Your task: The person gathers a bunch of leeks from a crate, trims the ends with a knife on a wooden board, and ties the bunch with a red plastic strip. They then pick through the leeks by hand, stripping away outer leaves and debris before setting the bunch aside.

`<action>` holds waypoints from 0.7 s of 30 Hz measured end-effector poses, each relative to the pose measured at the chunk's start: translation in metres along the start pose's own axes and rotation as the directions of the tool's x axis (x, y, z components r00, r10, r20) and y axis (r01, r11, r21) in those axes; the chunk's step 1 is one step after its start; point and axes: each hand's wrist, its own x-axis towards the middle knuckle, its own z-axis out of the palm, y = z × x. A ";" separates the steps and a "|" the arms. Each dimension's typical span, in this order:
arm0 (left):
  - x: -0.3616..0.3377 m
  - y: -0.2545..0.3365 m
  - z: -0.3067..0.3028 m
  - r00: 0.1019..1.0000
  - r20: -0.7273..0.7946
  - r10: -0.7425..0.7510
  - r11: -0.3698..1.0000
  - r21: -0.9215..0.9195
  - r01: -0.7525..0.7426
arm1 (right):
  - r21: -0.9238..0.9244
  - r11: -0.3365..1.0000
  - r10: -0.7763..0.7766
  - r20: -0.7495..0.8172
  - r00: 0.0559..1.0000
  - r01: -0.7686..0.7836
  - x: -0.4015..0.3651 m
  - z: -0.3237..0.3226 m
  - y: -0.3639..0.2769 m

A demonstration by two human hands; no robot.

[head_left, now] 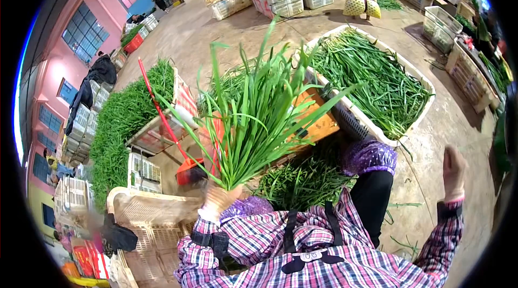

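My left hand [216, 197] is closed around the base of a bunch of garlic chives [251, 120]. The long flat leaves fan upward and hide part of what is behind them. Off to the right, my right hand [456, 166] is raised over the floor, with fingers stretched upward and nothing visible in it. Beyond the bunch is a small orange-brown wooden table or stool [324, 123]. More loose greens [307, 180] lie heaped between my knees. A large white crate [426, 105] full of cut greens stands ahead and to the right.
An empty-looking beige plastic basket [154, 234] sits at my left, beside a red dustpan [189, 168] with a long red handle. Heaped greens [121, 120] fill crates further left. Stacked crates [283, 4] line the back, near a yellow patterned cushion [361, 5]. Other people are in the distance.
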 end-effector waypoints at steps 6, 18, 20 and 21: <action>0.047 -0.001 -0.040 0.855 0.231 -0.465 0.792 -0.322 0.518 | -0.419 0.788 0.604 0.387 0.696 -0.450 -0.221 0.027 0.094; 0.094 -0.034 -0.053 0.988 0.147 -0.056 0.972 0.235 0.020 | -0.596 0.330 0.554 0.750 -0.361 -0.732 -0.345 0.028 0.019; 0.103 -0.028 -0.058 0.991 0.126 -0.033 0.981 0.194 0.008 | -0.356 0.355 0.637 0.769 -0.055 -0.864 -0.372 0.063 0.072; 0.104 -0.026 -0.060 0.990 0.140 -0.034 0.977 0.213 0.003 | -0.274 0.349 0.683 0.729 0.043 -0.896 -0.340 0.065 0.072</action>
